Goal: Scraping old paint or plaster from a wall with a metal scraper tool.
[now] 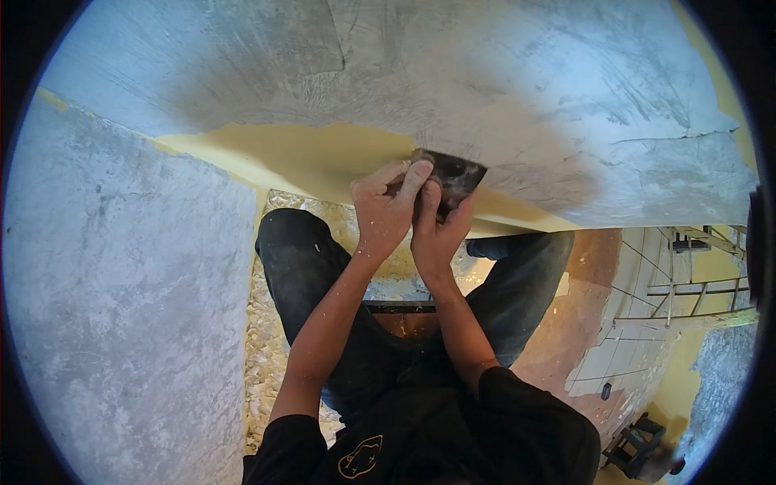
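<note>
Both my hands hold a dark flat scraper blade (459,171), whose upper edge meets the wall where yellow paint borders the scraped grey surface (388,79). My left hand (391,197) grips the blade's left end, its thumb and fingers pinched together. Close beside it, my right hand (441,227) has its fingers round the lower part of the blade. A strip of yellow paint (291,151) runs along the wall to the left of the blade. White dust and small flakes cling to my fingers and forearms.
A rough grey wall (133,273) stands close at left. Pale paint flakes (267,364) cover the floor beside it. My knees are spread below the painted strip. Metal scaffolding (685,303) is at right; a dark stool-like object (633,445) lies lower right, near a partly visible person.
</note>
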Demonstrator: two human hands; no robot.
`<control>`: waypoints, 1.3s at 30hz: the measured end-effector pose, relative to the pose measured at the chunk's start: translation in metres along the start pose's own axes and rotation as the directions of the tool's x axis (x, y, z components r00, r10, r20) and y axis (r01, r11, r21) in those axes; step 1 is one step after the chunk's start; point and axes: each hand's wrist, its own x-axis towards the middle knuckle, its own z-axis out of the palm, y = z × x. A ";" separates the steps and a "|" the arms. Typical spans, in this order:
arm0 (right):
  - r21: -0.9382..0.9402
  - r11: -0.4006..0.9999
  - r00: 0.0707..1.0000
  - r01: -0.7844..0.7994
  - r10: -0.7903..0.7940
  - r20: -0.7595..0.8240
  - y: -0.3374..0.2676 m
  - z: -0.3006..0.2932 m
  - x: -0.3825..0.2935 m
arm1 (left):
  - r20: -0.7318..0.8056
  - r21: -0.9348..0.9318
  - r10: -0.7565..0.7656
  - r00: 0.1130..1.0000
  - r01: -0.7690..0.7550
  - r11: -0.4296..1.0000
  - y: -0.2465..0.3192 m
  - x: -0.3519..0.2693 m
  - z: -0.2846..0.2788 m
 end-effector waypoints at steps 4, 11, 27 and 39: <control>-0.008 0.996 0.995 0.094 -0.094 -0.014 -0.010 0.010 0.009 | -0.049 0.032 0.049 0.998 -0.047 0.998 0.017 0.007 -0.001; -0.035 0.995 0.995 0.098 -0.099 -0.002 0.003 0.000 0.001 | -0.005 -0.019 0.014 1.000 -0.014 1.000 0.009 0.002 -0.002; 0.006 1.000 1.000 0.029 -0.029 0.009 0.018 -0.004 -0.003 | 0.038 0.038 -0.004 0.999 0.002 0.999 -0.001 -0.001 -0.003; -0.072 0.996 0.999 -0.044 0.043 -0.015 0.006 -0.002 -0.005 | -0.005 0.037 0.009 1.000 -0.008 0.999 -0.002 0.001 0.000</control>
